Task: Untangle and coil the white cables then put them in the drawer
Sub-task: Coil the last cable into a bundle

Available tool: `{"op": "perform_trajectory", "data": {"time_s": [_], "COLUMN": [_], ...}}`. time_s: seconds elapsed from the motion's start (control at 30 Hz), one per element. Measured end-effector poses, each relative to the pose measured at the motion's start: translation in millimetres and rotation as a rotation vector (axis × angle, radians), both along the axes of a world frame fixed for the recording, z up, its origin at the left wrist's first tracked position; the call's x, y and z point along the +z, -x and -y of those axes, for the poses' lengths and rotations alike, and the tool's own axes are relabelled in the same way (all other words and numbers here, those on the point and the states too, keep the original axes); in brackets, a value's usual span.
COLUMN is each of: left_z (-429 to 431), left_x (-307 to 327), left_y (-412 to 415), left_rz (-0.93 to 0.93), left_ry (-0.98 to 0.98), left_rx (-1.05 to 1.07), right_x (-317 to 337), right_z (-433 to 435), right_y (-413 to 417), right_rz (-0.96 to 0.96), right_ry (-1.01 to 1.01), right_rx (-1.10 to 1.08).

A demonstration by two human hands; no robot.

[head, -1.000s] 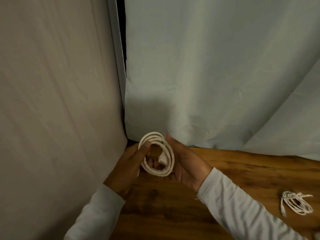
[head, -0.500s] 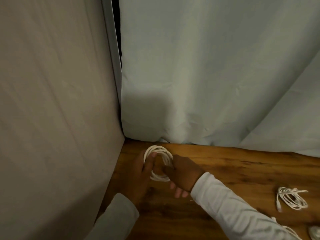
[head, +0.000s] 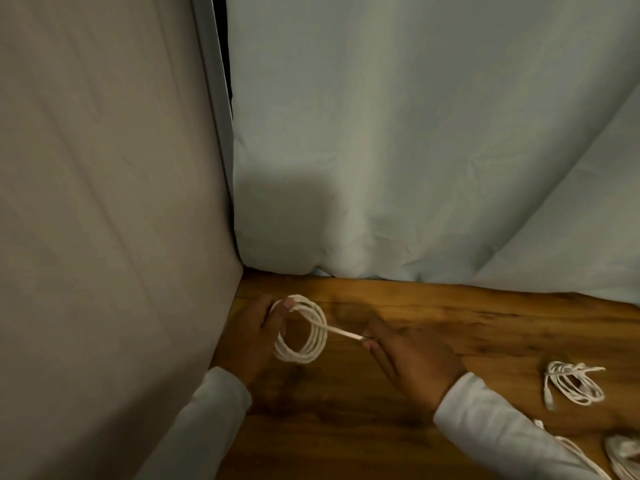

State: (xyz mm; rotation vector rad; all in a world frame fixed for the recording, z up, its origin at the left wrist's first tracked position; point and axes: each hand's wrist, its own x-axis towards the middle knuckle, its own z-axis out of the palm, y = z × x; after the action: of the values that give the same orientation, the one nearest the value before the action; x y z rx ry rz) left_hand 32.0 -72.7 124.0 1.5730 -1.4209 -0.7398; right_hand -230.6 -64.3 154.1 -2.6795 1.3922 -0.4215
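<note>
A: What differs from 0.5 s ago?

B: The right hand [head: 412, 362] has drawn away rightward from the round coiled white cable [head: 320, 336]; before, it lay over the ring. Now it pinches the cable's straight plug end [head: 348, 333] between thumb and forefinger, its other fingers loosely stretched. That end runs straight out from the ring's top.

A: And the other hand?

B: The left hand [head: 254, 336] still grips the ring's left side, thumb pressed on the top turns. 1 s ago the ring was up before the curtain; now it is low at the brown wooden tabletop [head: 450, 323]. Whether it rests there I cannot tell.

A: Room around it?

B: Tight on the left: the left hand is just beside the beige fabric panel [head: 104, 202], and the pale blue-grey curtain [head: 415, 133] closes the far edge near the ring. Bare wood opens rightward up to a loosely bundled white cable [head: 571, 382], well apart from the right hand. Another white cable [head: 623, 455] lies at the near right corner, cut by the frame.
</note>
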Motion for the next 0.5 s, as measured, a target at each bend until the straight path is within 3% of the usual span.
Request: {"op": "perform_trajectory", "data": {"time_s": [0.13,0.23,0.33,0.4,0.5], "left_z": [3.5,0.6,-2.6,-5.3,-13.1], "left_x": [-9.3,-11.3,-27.5,-37.4,-42.7], "left_y": [9.0,26.0,42.8,52.3,69.2], "left_rz": [0.032,-0.03,-0.156,-0.306,-0.504], "left_ry": [-0.019,-0.066,-0.184,-0.263,-0.311], "left_rx": [0.004,0.015,-0.027,-0.025,-0.013], "right_x": [-11.0,-27.1,-46.3,-56.2,-69.9], "right_z": [1.6,7.7,16.3,17.2,13.6], "right_y": [7.9,14.1,19.4,22.6,19.8], "right_rz": [-0.008,-0.007,-0.135,-0.017,0.451], "right_ry": [0.057,0.004,0.056,-0.068,-0.44], "right_rx": [-0.02,-0.081,-0.179,-0.29,-0.461]}}
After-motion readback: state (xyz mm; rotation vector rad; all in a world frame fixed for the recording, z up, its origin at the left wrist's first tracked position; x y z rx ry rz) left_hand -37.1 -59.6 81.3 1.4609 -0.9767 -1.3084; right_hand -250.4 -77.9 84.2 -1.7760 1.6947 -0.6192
